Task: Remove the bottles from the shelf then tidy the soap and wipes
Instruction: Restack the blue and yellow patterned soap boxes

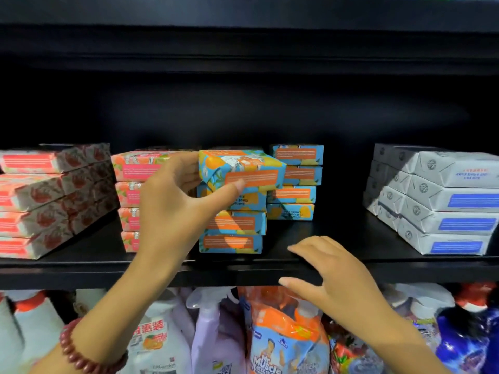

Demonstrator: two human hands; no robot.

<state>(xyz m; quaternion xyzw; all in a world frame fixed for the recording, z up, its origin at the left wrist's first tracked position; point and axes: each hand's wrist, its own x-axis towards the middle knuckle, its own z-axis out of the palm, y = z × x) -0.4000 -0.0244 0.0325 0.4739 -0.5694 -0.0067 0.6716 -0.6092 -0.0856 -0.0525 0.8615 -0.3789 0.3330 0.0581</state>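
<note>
Nearest, spray bottles [210,333] crowd the lower tier; none stand among the boxes above, so tidying seems to be the step in hand. The right hand [332,276], fingers loosely spread, sits at the shelf edge [81,271], probably to steady the reach. The left hand [172,209] pinches the top soap box [248,168], which lies skewed on the front blue stack [235,230], seemingly to square it. Behind stands a second blue stack [294,182], with pink boxes [129,168] to its left and grey packs [453,211] to its right.

Orange refill pouch [286,333] below, red bead bracelet [78,352], black back panel [243,109] behind.
</note>
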